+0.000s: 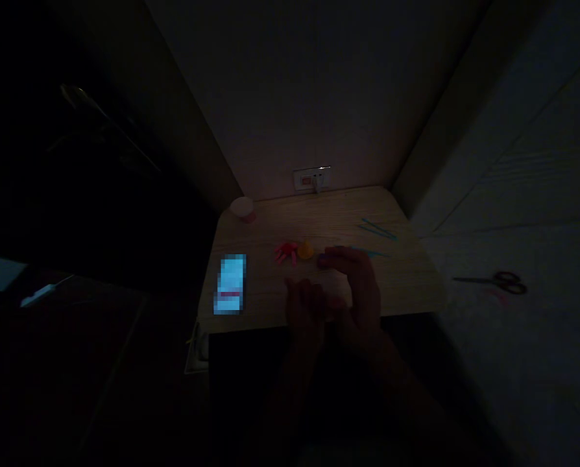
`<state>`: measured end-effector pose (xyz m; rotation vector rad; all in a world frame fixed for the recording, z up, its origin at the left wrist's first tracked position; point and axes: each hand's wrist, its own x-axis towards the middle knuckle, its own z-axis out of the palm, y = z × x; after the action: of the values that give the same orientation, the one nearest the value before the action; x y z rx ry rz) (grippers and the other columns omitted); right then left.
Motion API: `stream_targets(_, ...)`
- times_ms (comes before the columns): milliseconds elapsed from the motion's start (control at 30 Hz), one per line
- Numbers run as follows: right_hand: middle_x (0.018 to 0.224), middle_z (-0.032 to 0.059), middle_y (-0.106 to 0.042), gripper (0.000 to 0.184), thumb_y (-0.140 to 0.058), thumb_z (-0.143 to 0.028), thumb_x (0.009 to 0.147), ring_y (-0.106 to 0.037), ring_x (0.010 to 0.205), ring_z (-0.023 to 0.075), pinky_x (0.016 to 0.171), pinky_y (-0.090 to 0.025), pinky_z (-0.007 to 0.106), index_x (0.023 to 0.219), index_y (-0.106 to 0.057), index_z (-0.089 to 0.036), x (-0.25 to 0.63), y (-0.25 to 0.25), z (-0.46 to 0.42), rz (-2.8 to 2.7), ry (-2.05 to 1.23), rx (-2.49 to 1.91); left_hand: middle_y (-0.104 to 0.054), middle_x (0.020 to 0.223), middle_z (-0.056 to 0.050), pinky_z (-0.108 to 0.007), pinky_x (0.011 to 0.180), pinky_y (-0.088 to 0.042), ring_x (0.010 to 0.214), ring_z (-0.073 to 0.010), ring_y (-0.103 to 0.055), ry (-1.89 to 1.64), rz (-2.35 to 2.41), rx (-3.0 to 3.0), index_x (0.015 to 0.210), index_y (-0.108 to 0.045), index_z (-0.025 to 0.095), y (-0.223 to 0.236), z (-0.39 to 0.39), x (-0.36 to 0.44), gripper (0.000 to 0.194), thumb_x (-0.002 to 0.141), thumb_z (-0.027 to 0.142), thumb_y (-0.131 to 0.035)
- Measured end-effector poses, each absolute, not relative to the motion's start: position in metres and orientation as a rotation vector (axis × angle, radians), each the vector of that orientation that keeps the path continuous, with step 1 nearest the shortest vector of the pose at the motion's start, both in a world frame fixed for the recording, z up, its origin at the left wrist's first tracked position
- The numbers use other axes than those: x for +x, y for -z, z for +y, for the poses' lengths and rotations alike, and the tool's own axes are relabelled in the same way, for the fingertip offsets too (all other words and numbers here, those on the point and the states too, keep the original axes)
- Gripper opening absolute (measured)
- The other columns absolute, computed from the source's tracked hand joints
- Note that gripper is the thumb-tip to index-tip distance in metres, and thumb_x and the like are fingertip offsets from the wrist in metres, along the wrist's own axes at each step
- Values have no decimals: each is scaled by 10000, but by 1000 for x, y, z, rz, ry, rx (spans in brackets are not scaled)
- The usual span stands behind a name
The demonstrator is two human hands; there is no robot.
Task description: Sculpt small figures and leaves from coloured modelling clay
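Observation:
My left hand is over the front of the small wooden table, its fingers curled in; what they hold, if anything, is lost in the dark. Beside it, my right hand has its fingers stretched to the left and its thumb near the left hand's fingers. A small dark purple spot shows at its fingertips; I cannot tell whether it is stuck there. Just beyond the hands lie a red-pink piece with several finger-like strips and a yellow cone-shaped lump, side by side.
A lit phone lies at the left of the tabletop. Behind it stands a pink-and-white tub. Thin blue sticks lie at the right. Scissors rest on the pale surface farther right. A wall socket holds a plug.

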<state>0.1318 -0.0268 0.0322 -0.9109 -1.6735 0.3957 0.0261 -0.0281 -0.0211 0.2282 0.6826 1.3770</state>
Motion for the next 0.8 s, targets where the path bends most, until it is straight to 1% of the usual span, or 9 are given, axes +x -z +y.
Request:
stream_targets(100,1050,105,-733,389,-424,-512,1063,-702,1022,278,910,-546,442,1106,-686,-228,144,-14,-11,-1702,-586,-954,-238,429,52,-229,399,-227,384,-68,-241,-1445,664,294,471,-265,204,5,-21,14,769,963,733,-529)
stream_targets(200,947,84,-770,328,-489,-438,1048,-728,897,248,834,-548,377,973,-718,-215,153,10,2,-1807,-713,-1084,-182,404,55,-243,384,-169,358,-76,-190,-1400,682,318,455,-222,216,-2,-14,4,778,996,723,-457)
stream_targets(267,897,72,-776,300,-525,-408,1031,-726,827,233,793,-543,351,932,-727,-211,157,23,7,-1884,-746,-1200,-173,414,63,-245,387,-160,360,-78,-172,-1378,681,290,474,-226,218,-2,-8,-1,757,1006,704,-458)
stream_targets(333,873,61,-776,251,-569,-386,1002,-722,784,226,758,-541,337,1033,-741,-206,159,34,12,-1931,-717,-1319,-234,456,65,-236,411,-214,386,-79,-228,-1372,646,262,515,-302,208,-1,-2,-5,692,1019,630,-519)
stream_targets(367,874,57,-777,284,-589,-372,985,-722,777,226,740,-541,332,1168,-727,-205,159,37,14,-1946,-685,-1378,-295,493,61,-229,439,-265,415,-81,-290,-1369,617,256,554,-373,201,0,0,-6,624,1026,567,-555)
stream_targets(433,916,60,-787,541,-614,-344,958,-731,793,234,718,-545,327,1479,-568,-205,160,41,20,-1977,-603,-1486,-461,613,34,-232,534,-382,521,-94,-441,-1359,555,257,699,-538,191,2,4,-9,408,1020,434,-603)
stream_targets(500,1014,92,-800,677,-614,-322,955,-746,846,258,729,-556,345,1599,-438,-212,160,42,27,-2007,-518,-1582,-606,790,-14,-271,646,-470,673,-130,-571,-1363,517,267,886,-640,197,5,4,-11,187,981,357,-628)
stream_targets(667,1214,151,-778,409,-599,-276,973,-744,1015,317,861,-570,423,1364,-689,-199,163,38,45,-2049,-451,-1631,-723,1019,-64,-363,841,-549,932,-206,-700,-1370,594,322,1069,-680,214,16,0,-13,217,858,215,-728)
stream_targets(800,1209,139,-763,333,-576,-248,971,-726,1017,294,888,-566,421,1257,-741,-202,167,38,56,-1988,-425,-1550,-761,1027,-67,-281,721,-563,858,-187,-736,-1328,668,420,1094,-694,208,24,-2,-14,346,789,231,-858)
